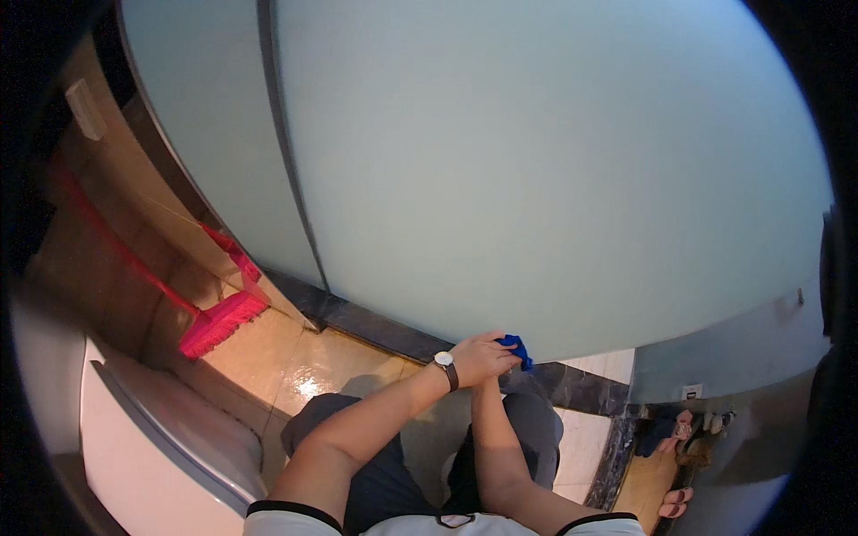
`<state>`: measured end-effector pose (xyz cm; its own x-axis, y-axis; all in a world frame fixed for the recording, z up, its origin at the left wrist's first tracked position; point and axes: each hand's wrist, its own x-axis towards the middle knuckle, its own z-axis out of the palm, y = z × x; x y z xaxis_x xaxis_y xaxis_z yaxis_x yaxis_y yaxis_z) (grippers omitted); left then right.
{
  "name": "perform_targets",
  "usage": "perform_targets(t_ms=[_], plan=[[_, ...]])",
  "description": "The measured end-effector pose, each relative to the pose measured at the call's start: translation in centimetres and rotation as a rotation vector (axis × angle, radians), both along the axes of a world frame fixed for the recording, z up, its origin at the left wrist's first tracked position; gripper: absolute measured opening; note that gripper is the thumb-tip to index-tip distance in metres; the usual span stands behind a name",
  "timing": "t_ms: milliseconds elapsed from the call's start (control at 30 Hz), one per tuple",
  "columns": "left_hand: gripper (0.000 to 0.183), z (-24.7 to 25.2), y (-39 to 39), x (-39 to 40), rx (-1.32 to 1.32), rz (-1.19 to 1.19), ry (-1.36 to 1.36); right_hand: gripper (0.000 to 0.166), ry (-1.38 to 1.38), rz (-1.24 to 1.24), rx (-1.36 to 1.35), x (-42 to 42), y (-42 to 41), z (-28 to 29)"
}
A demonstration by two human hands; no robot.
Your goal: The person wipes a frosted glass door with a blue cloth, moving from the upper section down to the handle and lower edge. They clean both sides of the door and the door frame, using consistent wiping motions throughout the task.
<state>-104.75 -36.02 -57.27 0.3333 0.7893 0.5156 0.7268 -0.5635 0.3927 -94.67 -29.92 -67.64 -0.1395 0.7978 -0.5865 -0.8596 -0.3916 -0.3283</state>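
My left hand point(477, 359), with a wristwatch point(445, 362) on its wrist, grips a bunched blue cloth point(517, 350). The cloth is at the lower edge of a large frosted glass panel point(536, 174). Just under the left hand, the wrist of my right hand point(488, 383) shows. Most of that hand is covered by the left one, so its fingers and any hold on the cloth cannot be made out. Both forearms reach forward between and over my bent knees. Below the glass runs a dark marble sill point(395, 328).
Left of me, a white toilet point(154, 455) stands close by. A pink broom point(224, 323) rests bristles-down on wet-looking tiles point(301, 362). A dark metal strip point(288, 147) divides the glass. To the right are a wall socket point(692, 392), several shoes point(697, 442) and pink slippers point(676, 502).
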Motion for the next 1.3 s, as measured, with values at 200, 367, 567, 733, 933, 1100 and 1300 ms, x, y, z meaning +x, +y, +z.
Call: perform_targets(t_ms=[200, 367, 567, 733, 933, 1100, 1300], plan=[[0.034, -2.7, -0.2, -4.2, -0.834, 0.156, 0.171, 0.042, 0.044, 0.122, -0.148, -6.8, -2.8, -1.2], [0.034, 1.6, -2.8, -14.3, -1.087, 0.456, 0.04, 0.037, 0.185, 0.337, -0.277, -15.5, -5.7, -0.9], [0.029, 3.9, -6.7, -19.6, -0.854, 0.717, -0.147, 0.029, 0.54, 0.491, -0.438, -22.3, -7.7, 2.9], [0.022, 1.2, -3.5, -15.0, -0.827, 0.347, -0.097, 0.038, 0.543, 0.472, -0.338, -13.1, -6.2, 5.9], [0.031, 3.2, -1.5, -6.9, -0.962, 0.211, 0.12, 0.041, 0.438, 0.388, -0.492, -8.8, -5.3, 10.1], [0.029, 9.6, -5.2, -15.2, -0.812, 0.577, 0.03, 0.041, 0.442, 0.505, -0.495, -17.7, -5.9, 9.2], [0.014, 16.1, -10.1, -16.6, 0.042, 0.998, -0.282, 0.04, 0.556, 0.657, -0.306, -23.3, -8.0, 17.3]])
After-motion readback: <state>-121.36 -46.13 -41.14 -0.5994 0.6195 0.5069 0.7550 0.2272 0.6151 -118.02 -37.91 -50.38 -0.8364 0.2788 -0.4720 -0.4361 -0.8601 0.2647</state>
